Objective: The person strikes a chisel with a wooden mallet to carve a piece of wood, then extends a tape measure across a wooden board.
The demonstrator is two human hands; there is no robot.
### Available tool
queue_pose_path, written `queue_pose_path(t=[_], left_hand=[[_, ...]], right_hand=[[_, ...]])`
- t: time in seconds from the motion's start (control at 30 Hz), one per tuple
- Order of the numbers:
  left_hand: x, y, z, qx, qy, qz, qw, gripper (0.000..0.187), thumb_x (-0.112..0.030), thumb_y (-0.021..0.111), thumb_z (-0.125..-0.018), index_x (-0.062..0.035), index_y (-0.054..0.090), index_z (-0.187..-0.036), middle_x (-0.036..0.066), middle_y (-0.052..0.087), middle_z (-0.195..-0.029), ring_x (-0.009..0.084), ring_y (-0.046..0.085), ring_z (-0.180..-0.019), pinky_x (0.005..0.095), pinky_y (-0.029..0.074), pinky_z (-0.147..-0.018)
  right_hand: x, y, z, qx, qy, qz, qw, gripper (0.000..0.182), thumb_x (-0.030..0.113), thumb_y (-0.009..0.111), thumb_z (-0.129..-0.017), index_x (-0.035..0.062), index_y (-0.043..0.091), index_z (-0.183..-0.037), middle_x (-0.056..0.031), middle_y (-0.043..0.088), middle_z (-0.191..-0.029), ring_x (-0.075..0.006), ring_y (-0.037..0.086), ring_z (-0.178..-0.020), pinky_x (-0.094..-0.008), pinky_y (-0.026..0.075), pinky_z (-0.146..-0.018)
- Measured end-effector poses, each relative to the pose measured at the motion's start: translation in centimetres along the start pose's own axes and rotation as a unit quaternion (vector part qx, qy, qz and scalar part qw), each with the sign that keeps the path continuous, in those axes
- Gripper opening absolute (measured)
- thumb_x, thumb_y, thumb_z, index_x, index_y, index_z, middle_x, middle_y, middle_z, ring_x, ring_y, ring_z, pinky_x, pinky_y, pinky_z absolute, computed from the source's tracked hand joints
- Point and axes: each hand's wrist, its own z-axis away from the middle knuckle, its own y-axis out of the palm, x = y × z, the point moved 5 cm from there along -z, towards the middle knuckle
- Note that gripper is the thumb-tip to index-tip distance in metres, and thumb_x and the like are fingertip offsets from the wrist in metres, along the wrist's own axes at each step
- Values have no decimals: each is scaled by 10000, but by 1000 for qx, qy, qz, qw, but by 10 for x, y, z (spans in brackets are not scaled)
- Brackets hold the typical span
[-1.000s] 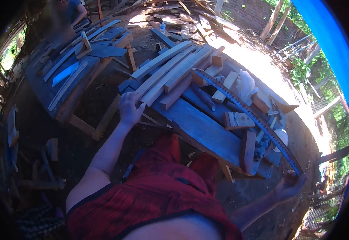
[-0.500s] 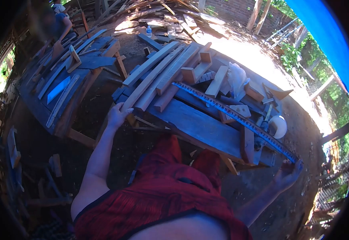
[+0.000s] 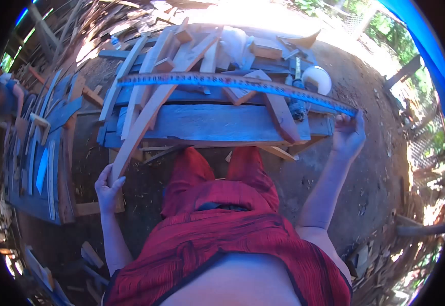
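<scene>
My left hand [image 3: 108,188] is closed around the near end of a long wooden strip [image 3: 140,130], with the thumb on top. The strip slants up and away across the workbench [image 3: 207,122], over other pieces. At the right, my right hand [image 3: 350,135] pinches one end of a long ruler [image 3: 283,90] marked with rows of digits. The ruler spans the bench from right to left and passes above the strip. Below its right half lies a short wooden block [image 3: 283,120]. More strips [image 3: 113,99] lie at the bench's left side.
A white rounded object [image 3: 317,80] sits beside a dark tool [image 3: 297,104] on the bench's right. Behind the ruler is a white plastic bag [image 3: 233,45]. Another bench [image 3: 64,188] stands at the left, with a person [image 3: 17,97] beyond it. A bottle [image 3: 115,42] stands farther back.
My left hand has drawn the wooden strip toward me, turning it aslant from the others. My right hand has raised its end of the ruler. The view has swung right.
</scene>
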Motion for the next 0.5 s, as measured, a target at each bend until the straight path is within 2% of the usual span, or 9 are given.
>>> queue_pose_path(t=[0.07,0.13,0.17,0.2,0.27,0.3,0.33,0.37,0.5], left_hand=[[-3,16,-3,6,3,36,999,494,-180,751,-716,36,599,-1133,48,633,-1023,125,577,-949,274,445,-858],[-9,40,-9,36,11,73,997,481,-166,743,-721,38,599,-1132,55,634,-1024,127,578,-952,270,447,-864],[-14,52,-11,46,-16,97,994,502,-168,769,-704,41,586,-1122,55,631,-1028,126,576,-962,265,454,-848],[-11,61,-16,43,-14,98,994,502,-168,769,-704,41,586,-1122,55,631,-1028,126,576,-962,265,454,-848],[-2,75,-23,-10,44,50,998,631,-185,803,-677,9,512,-1202,50,636,-942,131,598,-884,271,473,-769],[-7,78,-23,-22,41,48,998,631,-185,803,-677,9,512,-1202,50,636,-942,131,598,-884,271,473,-769],[-15,79,-21,-48,49,-8,998,714,-194,813,-668,-17,447,-1255,54,629,-886,147,607,-822,286,478,-727],[-20,77,-19,-76,54,-66,993,801,-203,822,-658,-43,381,-1308,58,621,-829,163,617,-761,300,483,-684],[-11,68,-13,-109,90,-132,981,892,-199,815,-654,-90,282,-1361,81,594,-757,207,614,-669,331,482,-634]], right_hand=[[-5,7,7,-20,1,6,1000,88,114,552,-925,50,586,-976,-63,625,-820,-167,573,-686,-342,474,-632],[-20,18,14,-14,43,-12,999,99,112,531,-937,40,572,-991,-68,621,-813,-172,597,-672,-341,507,-611],[-30,26,21,-11,42,-14,999,99,112,531,-937,40,572,-991,-68,621,-813,-172,597,-672,-341,507,-611],[-44,35,31,11,73,18,997,106,116,526,-940,39,563,-1003,-69,619,-810,-177,616,-669,-337,524,-596],[-64,45,45,42,108,49,992,114,120,522,-942,38,555,-1014,-70,618,-808,-181,636,-665,-334,541,-581],[-77,49,52,44,138,57,988,119,123,520,-944,39,547,-1023,-71,618,-809,-186,647,-662,-328,549,-569],[-90,53,59,49,172,64,982,124,126,518,-945,40,538,-1032,-71,618,-810,-190,659,-660,-323,557,-556],[-98,53,60,56,170,76,981,116,122,521,-942,42,537,-1025,-71,617,-814,-200,665,-674,-327,555,-561],[-127,41,59,41,193,97,976,109,121,523,-939,43,537,-1014,-67,615,-808,-203,660,-661,-331,553,-553]])
